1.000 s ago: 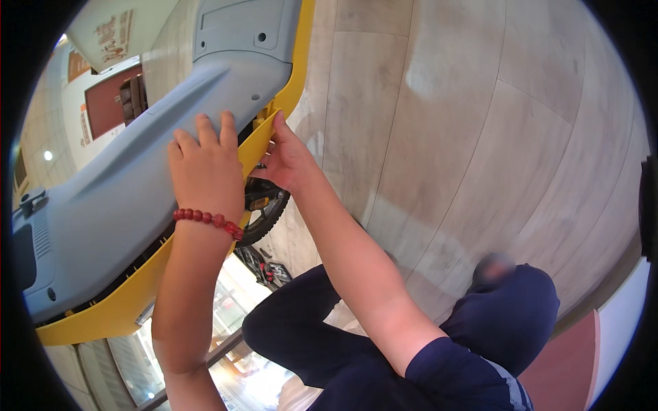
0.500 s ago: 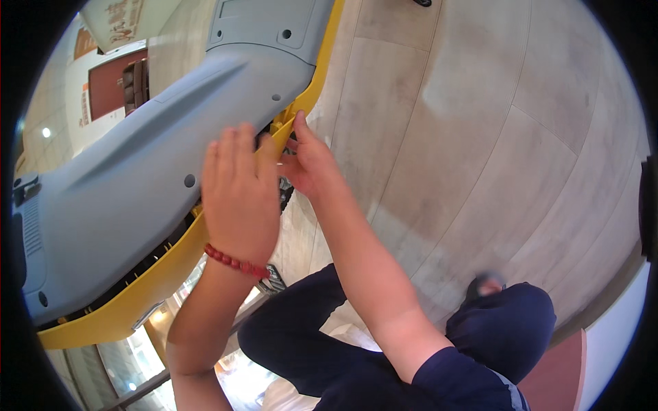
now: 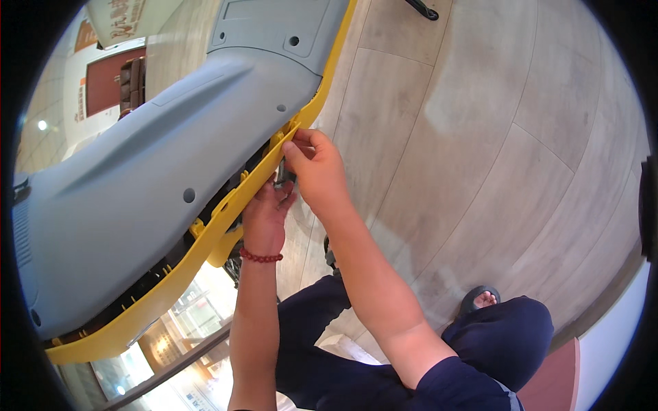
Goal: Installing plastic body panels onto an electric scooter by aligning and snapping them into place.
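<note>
A large grey plastic housing (image 3: 171,144) with recessed screw holes fills the left side, edged by a long yellow plastic panel (image 3: 226,219). Along the middle, the panel stands away from the housing, and yellow tabs and dark inner parts show in the gap. My right hand (image 3: 322,171) pinches the panel's edge near its upper end between thumb and fingers. Just below, my left hand (image 3: 266,222), wearing a red bead bracelet (image 3: 261,257), reaches up to the panel's underside. Its visible fingers are apart; the panel hides some fingertips.
Pale wood-look flooring (image 3: 466,171) spreads to the right. My bent knee (image 3: 507,335) and sandalled foot (image 3: 483,299) are at lower right, beside a white and reddish panel. A dark curved part (image 3: 423,9) juts in at the top. A brightly lit glass front (image 3: 185,342) lies lower left.
My left hand has dropped from over the grey housing to beneath the yellow panel. My right hand has turned, with its fingers now over the panel's edge. More of the gap shows.
</note>
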{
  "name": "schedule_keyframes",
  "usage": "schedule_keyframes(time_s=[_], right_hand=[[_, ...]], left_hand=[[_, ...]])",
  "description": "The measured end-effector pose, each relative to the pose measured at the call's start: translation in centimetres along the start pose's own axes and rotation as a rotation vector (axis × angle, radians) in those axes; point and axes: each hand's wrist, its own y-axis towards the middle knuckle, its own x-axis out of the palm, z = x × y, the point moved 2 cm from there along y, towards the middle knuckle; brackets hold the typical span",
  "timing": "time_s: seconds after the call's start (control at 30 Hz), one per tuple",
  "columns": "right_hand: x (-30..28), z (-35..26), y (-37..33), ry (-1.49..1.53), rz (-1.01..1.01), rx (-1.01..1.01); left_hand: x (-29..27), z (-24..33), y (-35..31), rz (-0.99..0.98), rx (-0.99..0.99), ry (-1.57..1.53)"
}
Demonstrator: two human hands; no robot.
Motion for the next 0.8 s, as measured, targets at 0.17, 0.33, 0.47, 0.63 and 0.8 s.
schedule_keyframes(time_s=[0.17, 0.33, 0.47, 0.63, 0.8], right_hand=[[0.3, -0.5, 0.2, -0.052, 0.07, -0.062], [0.5, 0.1, 0.1, 0.035, 0.077, -0.209], [0.0, 0.6, 0.4, -0.197, 0.068, -0.4], [-0.1, -0.8, 0.4, -0.26, 0.065, -0.262], [-0.4, 0.1, 1.1, -0.227, 0.038, -0.322]], left_hand=[[1.0, 0.6, 1.1, -0.124, 0.408, 0.14], [0.8, 0.4, 1.6, -0.097, 0.536, 0.236], [0.6, 0.5, 2.0, -0.002, 0.655, 0.383], [-0.9, 0.9, 2.6, -0.019, 0.659, 0.482], [-0.5, 0.4, 3.0, 0.14, 0.73, 0.55]])
